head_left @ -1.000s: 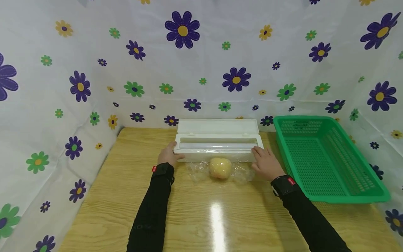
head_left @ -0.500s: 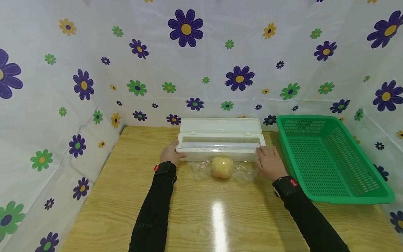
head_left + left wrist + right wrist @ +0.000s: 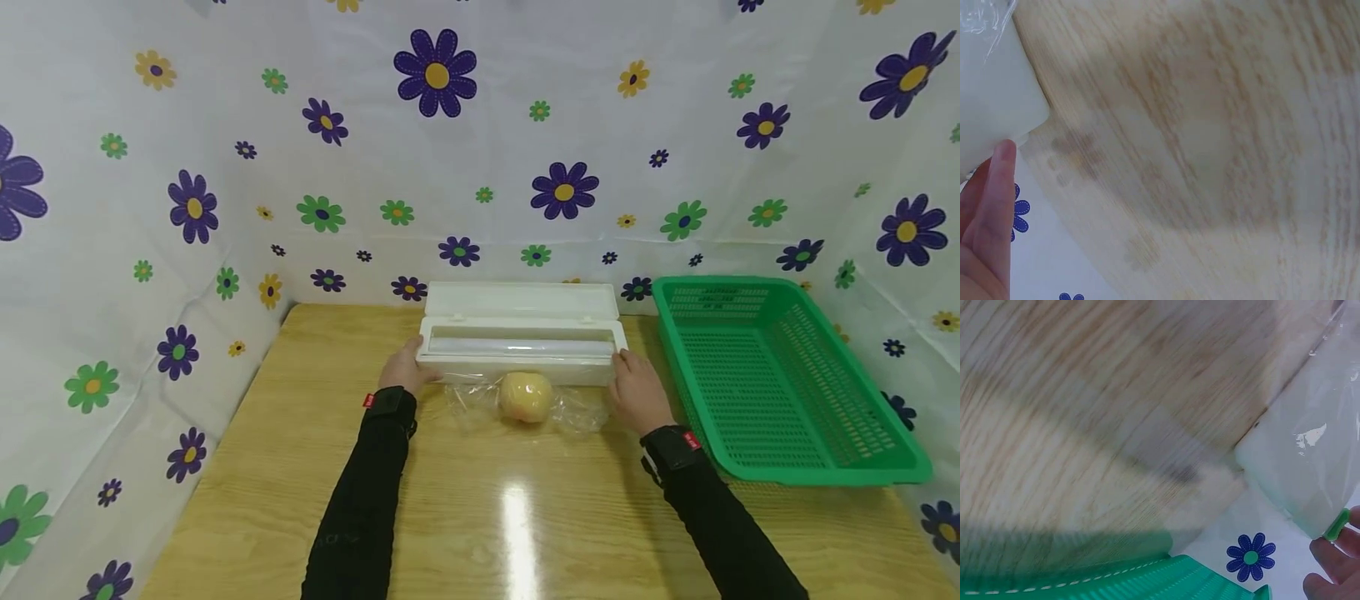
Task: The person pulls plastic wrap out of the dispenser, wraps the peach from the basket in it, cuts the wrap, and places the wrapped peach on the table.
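Observation:
A white cling film dispenser [image 3: 517, 370] stands at the back of the table, its lid [image 3: 521, 302] raised and a roll of film [image 3: 517, 345] inside. My left hand [image 3: 402, 367] grips the dispenser's left end, one fingertip against its edge in the left wrist view. At the other end, my right hand [image 3: 640, 390] pinches a small green slide cutter [image 3: 1337, 525], hidden in the head view. Clear film [image 3: 581, 410] comes down over the front and covers a pale yellow round fruit [image 3: 526, 397], perhaps an apple, close against the dispenser.
A green plastic basket [image 3: 780, 474] sits to the right, close beside my right forearm. White flower-patterned cloth [image 3: 480, 150] hangs behind and at both sides of the wooden table [image 3: 450, 517].
My right hand has shifted from the dispenser's front right corner round to its right end. My left hand still holds the left end. Fruit and film lie as before.

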Demonstrator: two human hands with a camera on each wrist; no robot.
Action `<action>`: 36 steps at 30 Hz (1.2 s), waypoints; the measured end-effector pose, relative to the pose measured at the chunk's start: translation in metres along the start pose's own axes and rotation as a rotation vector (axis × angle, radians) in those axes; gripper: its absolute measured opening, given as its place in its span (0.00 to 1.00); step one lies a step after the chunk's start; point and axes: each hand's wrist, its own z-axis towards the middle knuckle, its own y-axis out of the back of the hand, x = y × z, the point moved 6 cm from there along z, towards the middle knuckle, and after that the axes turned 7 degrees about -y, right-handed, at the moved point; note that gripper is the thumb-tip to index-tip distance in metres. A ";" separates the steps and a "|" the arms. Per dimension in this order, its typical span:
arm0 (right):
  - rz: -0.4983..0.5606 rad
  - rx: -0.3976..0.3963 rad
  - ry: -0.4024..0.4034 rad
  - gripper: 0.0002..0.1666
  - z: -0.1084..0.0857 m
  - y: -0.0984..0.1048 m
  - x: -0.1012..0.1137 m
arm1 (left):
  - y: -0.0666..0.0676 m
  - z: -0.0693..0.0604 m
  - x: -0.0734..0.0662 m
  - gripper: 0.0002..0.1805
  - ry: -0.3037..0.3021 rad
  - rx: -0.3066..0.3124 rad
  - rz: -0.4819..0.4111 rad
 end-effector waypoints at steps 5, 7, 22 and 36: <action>0.007 -0.007 -0.036 0.22 0.001 0.001 0.002 | 0.002 0.001 0.003 0.45 -0.035 0.035 -0.007; 0.005 0.002 -0.066 0.23 0.002 0.002 0.003 | 0.004 -0.002 0.002 0.45 -0.049 0.054 -0.027; 0.070 -0.005 0.072 0.27 0.015 -0.004 0.076 | 0.003 -0.009 -0.036 0.34 -0.236 -0.172 -0.024; -0.022 0.081 0.092 0.34 0.024 -0.027 0.095 | -0.071 -0.042 -0.136 0.30 -0.610 0.038 0.671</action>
